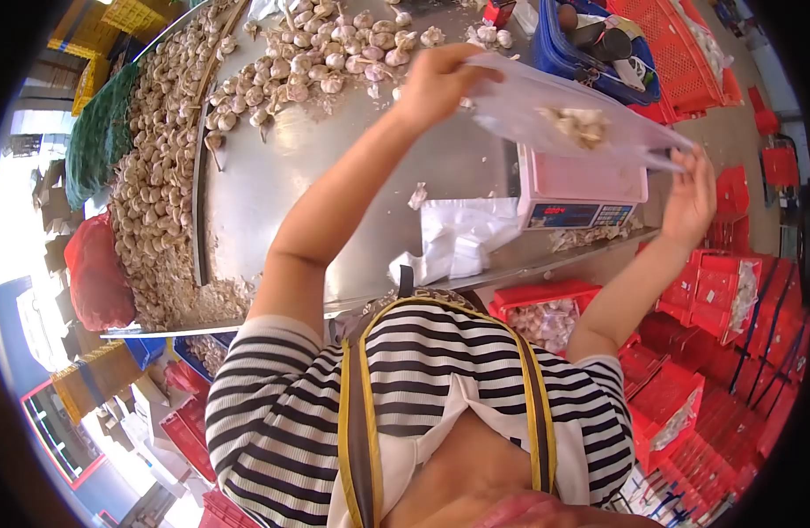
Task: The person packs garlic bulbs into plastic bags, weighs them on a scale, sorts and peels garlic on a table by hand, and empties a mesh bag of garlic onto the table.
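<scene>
A clear plastic bag (510, 101) is stretched between my two hands, above the scale. Several garlic bulbs (581, 128) show pale through its film. My left hand (442, 84) grips one end of the bag, fingers closed over the edge. At the bag's other end, my right hand (692, 192) pinches the film between thumb and fingers. Below the bag stands a digital scale (546, 180) with a pink tray and a lit red display. White plastic bags (467, 233) lie flat on the metal table (335, 158), left of the scale.
Loose garlic bulbs (321, 53) are heaped at the table's far side. A bigger garlic pile (154, 167) lies behind a divider on the left, near a red net sack (97, 273). A blue basket (590, 62) stands beyond the bag. Red crates (722, 290) fill the right.
</scene>
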The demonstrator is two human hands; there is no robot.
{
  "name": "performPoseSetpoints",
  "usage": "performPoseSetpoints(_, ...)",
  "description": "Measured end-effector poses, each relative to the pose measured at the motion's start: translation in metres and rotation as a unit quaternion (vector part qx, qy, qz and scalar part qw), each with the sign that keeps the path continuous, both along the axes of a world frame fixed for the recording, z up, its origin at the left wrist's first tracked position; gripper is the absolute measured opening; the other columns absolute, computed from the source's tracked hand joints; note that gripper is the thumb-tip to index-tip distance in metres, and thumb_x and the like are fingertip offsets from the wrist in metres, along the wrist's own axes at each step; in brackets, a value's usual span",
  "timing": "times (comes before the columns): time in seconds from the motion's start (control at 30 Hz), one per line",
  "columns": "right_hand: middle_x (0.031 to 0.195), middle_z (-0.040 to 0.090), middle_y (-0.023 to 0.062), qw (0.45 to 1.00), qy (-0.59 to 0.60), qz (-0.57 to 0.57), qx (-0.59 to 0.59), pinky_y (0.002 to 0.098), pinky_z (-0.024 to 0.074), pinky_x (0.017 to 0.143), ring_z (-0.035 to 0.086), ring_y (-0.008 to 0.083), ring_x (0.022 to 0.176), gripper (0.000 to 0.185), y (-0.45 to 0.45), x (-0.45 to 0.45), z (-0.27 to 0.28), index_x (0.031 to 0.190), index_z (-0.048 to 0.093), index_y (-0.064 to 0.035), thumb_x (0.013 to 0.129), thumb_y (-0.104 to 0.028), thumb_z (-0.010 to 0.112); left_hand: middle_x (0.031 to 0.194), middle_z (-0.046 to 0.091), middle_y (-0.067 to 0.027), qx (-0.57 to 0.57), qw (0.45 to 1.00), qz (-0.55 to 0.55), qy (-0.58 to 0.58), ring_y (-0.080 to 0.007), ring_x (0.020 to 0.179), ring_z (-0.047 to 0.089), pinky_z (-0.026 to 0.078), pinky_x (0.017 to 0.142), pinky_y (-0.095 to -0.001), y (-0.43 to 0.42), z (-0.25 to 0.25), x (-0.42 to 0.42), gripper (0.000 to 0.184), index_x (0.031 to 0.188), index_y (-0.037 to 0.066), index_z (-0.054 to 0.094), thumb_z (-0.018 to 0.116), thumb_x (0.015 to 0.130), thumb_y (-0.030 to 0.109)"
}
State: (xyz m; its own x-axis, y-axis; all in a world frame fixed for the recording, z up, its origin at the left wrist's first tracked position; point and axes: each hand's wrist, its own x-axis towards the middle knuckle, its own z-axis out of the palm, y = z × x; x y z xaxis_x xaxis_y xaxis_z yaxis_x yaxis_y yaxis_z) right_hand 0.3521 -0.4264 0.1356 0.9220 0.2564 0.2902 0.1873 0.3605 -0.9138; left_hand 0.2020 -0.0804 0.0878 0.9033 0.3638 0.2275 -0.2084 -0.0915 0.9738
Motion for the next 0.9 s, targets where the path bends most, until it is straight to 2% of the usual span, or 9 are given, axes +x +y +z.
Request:
performPoseSetpoints(0.1, 0.099, 0.065, 0.0108, 0.999, 0.002, -0.036, -0.001, 0.0359, 0.0437, 0.093, 0.062, 0.0207, 0.093, 0.028, -0.056, 0.007, -0.010, 0.112, 0.058, 0.0055, 0.093, -0.015, 0.053, 0.081, 0.068, -0.0044, -0.004, 1.000, -0.022, -0.012, -0.0104, 0.065, 0.059, 0.049, 0.063, -0.0248, -0.040, -0.029, 0.056, 0.019, 0.098, 0.004, 0.068, 0.056, 0.083, 0.007)
performPoseSetpoints(0.2, 0.098, 0.064, 0.0097, 0.996, 0.047, -0.071, -0.032, 0.0351, 0.0441, 0.092, 0.062, 0.0197, 0.091, 0.027, -0.073, 0.017, -0.038, 0.111, 0.059, 0.0049, 0.093, -0.014, 0.055, 0.090, 0.069, -0.0041, -0.003, 0.995, -0.076, 0.071, -0.0110, 0.079, 0.064, 0.051, 0.071, -0.0251, -0.065, -0.045, 0.080, 0.016, 0.098, 0.001, 0.067, 0.057, 0.088, 0.009)
performPoseSetpoints(0.27, 0.096, 0.065, 0.0075, 0.986, 0.082, -0.098, -0.111, 0.0316, 0.0439, 0.089, 0.061, 0.0158, 0.089, 0.025, -0.083, 0.021, -0.058, 0.109, 0.061, 0.0038, 0.092, -0.015, 0.058, 0.085, 0.068, -0.0051, -0.038, 0.985, -0.110, 0.125, -0.0100, 0.069, 0.061, 0.052, 0.059, -0.0241, -0.076, -0.059, 0.089, 0.020, 0.102, 0.002, 0.066, 0.058, 0.085, 0.008)
performPoseSetpoints(0.43, 0.103, 0.064, 0.0097, 0.972, 0.034, -0.086, -0.214, 0.0308, 0.0394, 0.095, 0.059, 0.0167, 0.100, 0.027, -0.084, 0.028, -0.087, 0.112, 0.059, 0.0050, 0.091, -0.012, 0.057, 0.095, 0.068, -0.0106, 0.037, 0.966, -0.152, 0.207, -0.0130, 0.078, 0.062, 0.052, 0.065, -0.0279, -0.028, -0.094, 0.081, 0.043, 0.118, 0.004, 0.059, 0.069, 0.084, 0.029)
performPoseSetpoints(0.53, 0.105, 0.064, 0.0072, 0.968, 0.070, -0.088, -0.224, 0.0278, 0.0388, 0.095, 0.057, 0.0135, 0.100, 0.027, -0.074, 0.026, -0.082, 0.109, 0.062, 0.0037, 0.088, -0.014, 0.062, 0.108, 0.064, -0.0210, 0.291, 0.892, 0.075, 0.339, -0.0343, 0.098, 0.064, 0.051, 0.082, -0.0381, 0.037, -0.132, 0.060, 0.077, 0.126, 0.003, 0.053, 0.076, 0.069, 0.050)
performPoseSetpoints(0.67, 0.103, 0.065, 0.0036, 0.969, 0.068, -0.108, -0.211, 0.0240, 0.0398, 0.090, 0.056, 0.0091, 0.096, 0.027, -0.079, 0.030, -0.095, 0.104, 0.066, 0.0003, 0.085, -0.018, 0.068, 0.119, 0.057, -0.0266, 0.387, 0.862, 0.134, 0.299, -0.0381, 0.114, 0.054, 0.044, 0.094, -0.0414, 0.087, -0.189, 0.038, 0.086, 0.130, 0.002, 0.048, 0.074, 0.067, 0.054)
performPoseSetpoints(0.77, 0.102, 0.065, 0.0017, 0.975, 0.057, -0.097, -0.192, 0.0228, 0.0398, 0.089, 0.056, 0.0079, 0.096, 0.026, -0.079, 0.031, -0.098, 0.103, 0.066, -0.0014, 0.085, -0.019, 0.068, 0.125, 0.053, -0.0263, 0.394, 0.819, 0.128, 0.397, -0.0390, 0.121, 0.048, 0.042, 0.096, -0.0438, 0.086, -0.218, 0.048, 0.087, 0.131, 0.007, 0.048, 0.070, 0.067, 0.060)
performPoseSetpoints(0.87, 0.099, 0.065, -0.0001, 0.972, 0.053, -0.111, -0.203, 0.0222, 0.0404, 0.087, 0.056, 0.0071, 0.095, 0.023, -0.070, 0.022, -0.078, 0.102, 0.067, -0.0023, 0.085, -0.019, 0.068, 0.133, 0.045, -0.0216, 0.474, 0.769, 0.164, 0.397, -0.0405, 0.125, 0.039, 0.043, 0.094, -0.0476, 0.062, -0.238, 0.060, 0.067, 0.123, 0.025, 0.056, 0.069, 0.067, 0.059)
performPoseSetpoints(0.9, 0.095, 0.065, 0.0045, 0.938, 0.069, -0.134, -0.312, 0.0230, 0.0441, 0.079, 0.058, 0.0119, 0.086, 0.025, -0.060, 0.011, -0.051, 0.105, 0.064, 0.0015, 0.088, -0.015, 0.058, 0.133, 0.045, -0.0216, 0.476, 0.770, 0.160, 0.394, -0.0405, 0.125, 0.039, 0.043, 0.094, -0.0476, 0.055, -0.240, 0.063, 0.067, 0.123, 0.025, 0.056, 0.069, 0.067, 0.059)
